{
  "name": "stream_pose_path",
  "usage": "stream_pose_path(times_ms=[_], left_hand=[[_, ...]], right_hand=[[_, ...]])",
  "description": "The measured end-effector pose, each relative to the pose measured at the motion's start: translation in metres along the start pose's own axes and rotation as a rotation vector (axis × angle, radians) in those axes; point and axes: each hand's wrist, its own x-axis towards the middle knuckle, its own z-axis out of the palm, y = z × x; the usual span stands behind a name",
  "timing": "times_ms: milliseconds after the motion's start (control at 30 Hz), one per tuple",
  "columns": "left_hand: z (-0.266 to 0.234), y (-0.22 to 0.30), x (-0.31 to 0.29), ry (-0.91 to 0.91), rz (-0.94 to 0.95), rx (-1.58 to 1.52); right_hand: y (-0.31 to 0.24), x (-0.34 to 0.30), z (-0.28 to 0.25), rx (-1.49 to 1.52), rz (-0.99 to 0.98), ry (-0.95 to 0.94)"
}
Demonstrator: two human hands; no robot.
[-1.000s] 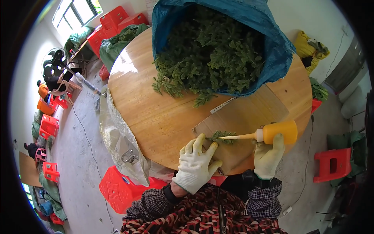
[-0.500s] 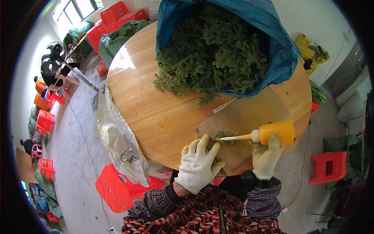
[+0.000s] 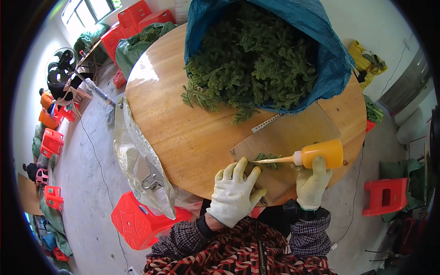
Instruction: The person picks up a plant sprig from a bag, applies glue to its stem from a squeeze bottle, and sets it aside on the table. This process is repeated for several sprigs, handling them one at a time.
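Observation:
My right hand [image 3: 313,183], in a pale knitted glove, is closed round a yellow squeeze bottle [image 3: 323,154] tilted nearly flat. Its long narrow nozzle points left, and the tip is at the stem end of a small green fir sprig [image 3: 275,163]. The sprig lies on a brown cardboard sheet [image 3: 293,137], partly behind the nozzle. My left hand [image 3: 232,195], gloved too, rests back up at the cardboard's near left edge. Its index and middle fingertips are at the sprig's stem end, seeming to pin it; the contact itself is hidden. The thumb stands apart.
A blue sack [image 3: 337,59] spilling fir branches [image 3: 256,64] lies on the far side of the round wooden table [image 3: 183,133]. A white perforated strip [image 3: 266,123] lies beside the cardboard. Clear plastic sheeting [image 3: 137,156] hangs off the left edge, above a red stool [image 3: 137,220].
The bottle has shifted slightly left and up, its nozzle tip staying near the left fingertips. My left hand has hardly moved.

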Motion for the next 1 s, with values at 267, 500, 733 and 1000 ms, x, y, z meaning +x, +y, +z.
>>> stream_pose_path(times_ms=[267,500,733,1000], left_hand=[[0.001,0.000,-0.001,-0.001,-0.003,-0.008],[0.001,0.000,-0.001,-0.014,-0.018,-0.034],[0.001,0.001,0.000,-0.005,-0.009,-0.031],[0.003,0.000,0.000,-0.003,-0.005,-0.013]], right_hand=[[-0.002,0.001,-0.003,-0.016,0.002,0.050],[-0.007,0.005,-0.013,-0.024,0.017,0.075],[-0.008,0.006,-0.020,0.005,0.012,0.102],[-0.006,0.008,-0.026,0.063,0.013,0.138]])
